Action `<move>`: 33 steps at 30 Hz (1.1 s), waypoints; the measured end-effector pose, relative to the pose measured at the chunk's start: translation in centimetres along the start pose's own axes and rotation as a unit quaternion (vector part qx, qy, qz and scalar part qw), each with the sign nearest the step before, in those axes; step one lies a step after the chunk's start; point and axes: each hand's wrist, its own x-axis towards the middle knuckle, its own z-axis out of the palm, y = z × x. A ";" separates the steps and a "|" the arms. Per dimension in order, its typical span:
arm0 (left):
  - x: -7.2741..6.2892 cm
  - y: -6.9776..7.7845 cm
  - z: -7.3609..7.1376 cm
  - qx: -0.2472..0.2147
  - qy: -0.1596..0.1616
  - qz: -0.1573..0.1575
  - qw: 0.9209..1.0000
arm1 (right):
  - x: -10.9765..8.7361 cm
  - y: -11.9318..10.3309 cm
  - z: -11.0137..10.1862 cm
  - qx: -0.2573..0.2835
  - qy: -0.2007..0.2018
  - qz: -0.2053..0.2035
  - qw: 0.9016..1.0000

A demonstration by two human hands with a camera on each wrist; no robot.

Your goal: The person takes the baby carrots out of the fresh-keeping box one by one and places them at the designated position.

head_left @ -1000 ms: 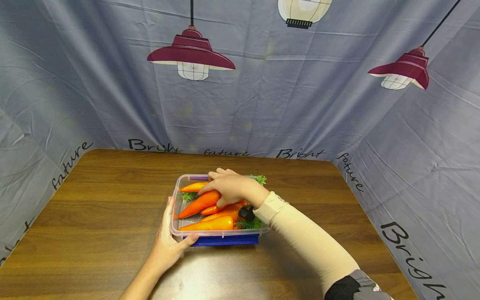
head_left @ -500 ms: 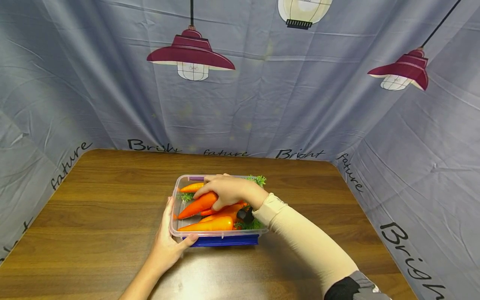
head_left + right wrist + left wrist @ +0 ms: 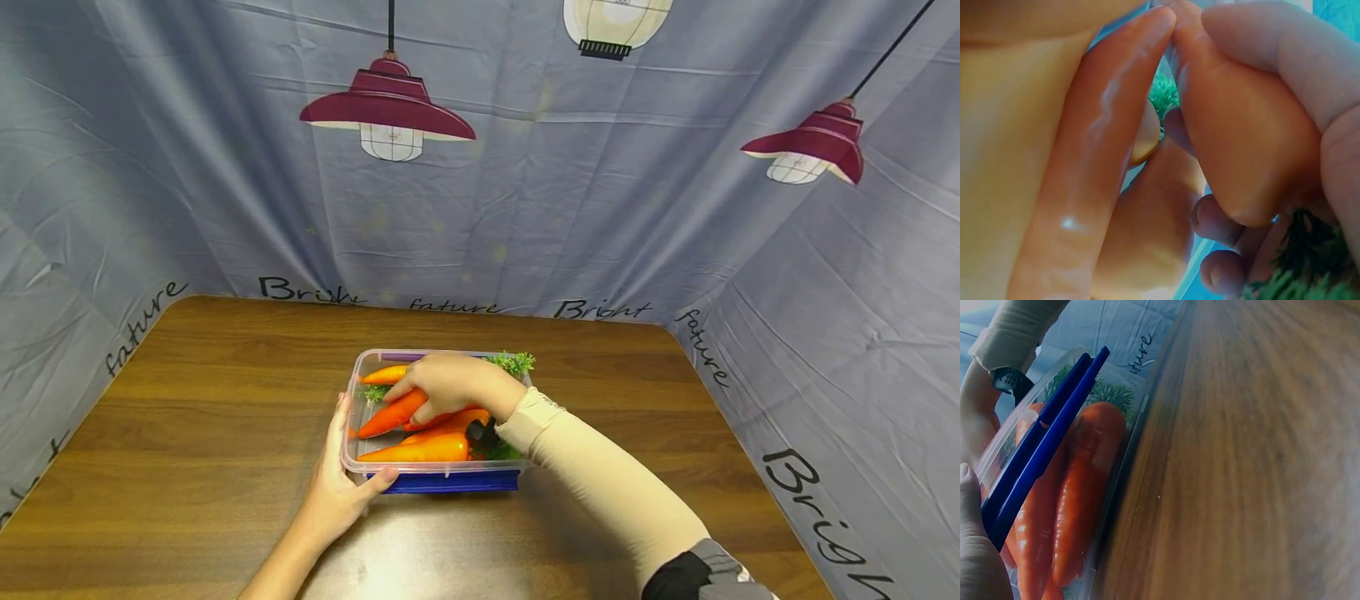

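A clear plastic box (image 3: 446, 468) with a blue clip flap (image 3: 450, 481) along its front holds several orange carrots. My left hand (image 3: 341, 483) grips the box's front left corner, thumb on the front rim; its thumb (image 3: 972, 531) shows beside the blue flap in the left wrist view. Inside the box, my right hand (image 3: 457, 383) grips a red-orange carrot (image 3: 392, 415) by its thick end. Thumb and fingers lie on opposite sides of this carrot (image 3: 1241, 131) in the right wrist view. Its tip points toward the box's left wall.
Other carrots (image 3: 420, 450) lie along the box's front, and a lighter one (image 3: 384, 375) lies at the back left. Green leafy tops (image 3: 513, 363) stick out over the back right rim. The box stands on a wooden table (image 3: 247, 400) before a grey-blue curtain (image 3: 480, 208).
My right hand has moved slightly left and lower over the carrot, its fingers reaching further round the thick end. The left hand and the box stay in place.
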 end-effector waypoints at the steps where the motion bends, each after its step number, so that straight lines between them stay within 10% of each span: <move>1: 0.0 0.0 0.0 -0.002 -0.002 -0.001 1.000 | 0.1 -0.1 0.0 0.000 -0.003 0.003 1.000; 33: 0.0 -0.3 0.2 -0.038 -0.002 0.028 0.999 | -1.1 -0.1 0.1 0.011 0.018 0.031 0.999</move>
